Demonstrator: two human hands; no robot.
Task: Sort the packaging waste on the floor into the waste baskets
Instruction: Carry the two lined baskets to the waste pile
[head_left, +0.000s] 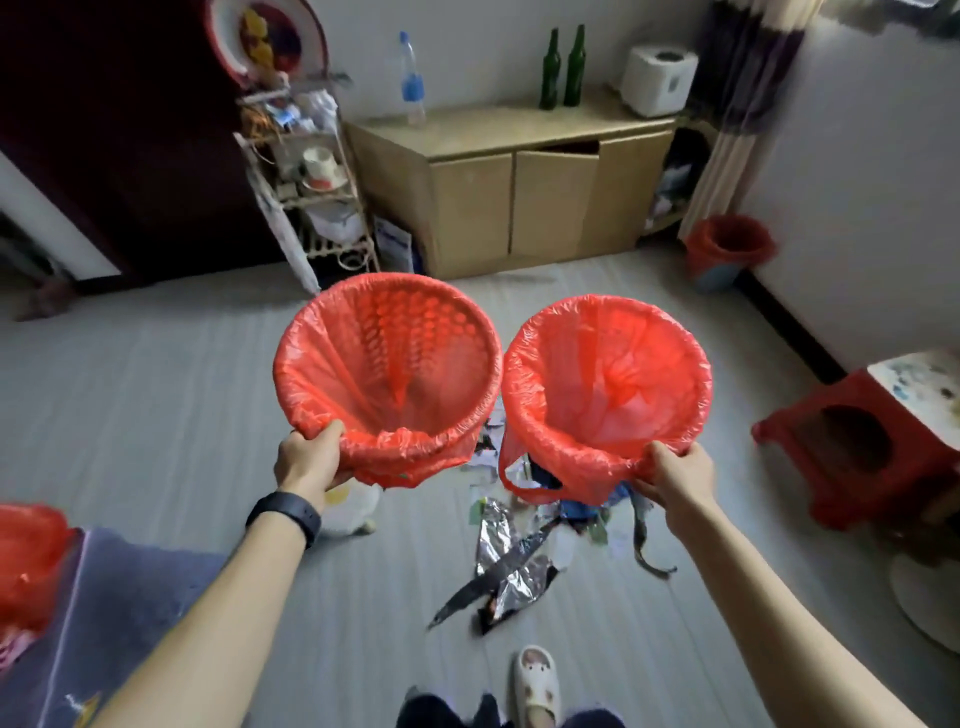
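I hold two waste baskets lined with red plastic bags in the air over the floor. My left hand (310, 458) grips the near rim of the left basket (332, 332), whose perforated wall shows through the liner. My right hand (674, 475) grips the near rim of the right basket (691, 353), its bag handle hanging loose below. Both look empty inside. Packaging waste (511, 571) lies on the floor beneath and in front of them: silver foil wrappers, dark strips, paper scraps, and a pale container (353, 506) partly hidden under the left basket.
A third red-lined bin (724, 252) stands by the far right wall. Another red bag (28, 561) sits at the left edge on a blue mat. A red stool (857, 441) is on the right, a wooden cabinet (519, 208) and a cluttered rack (311, 197) behind. My slippered foot (536, 680) is below.
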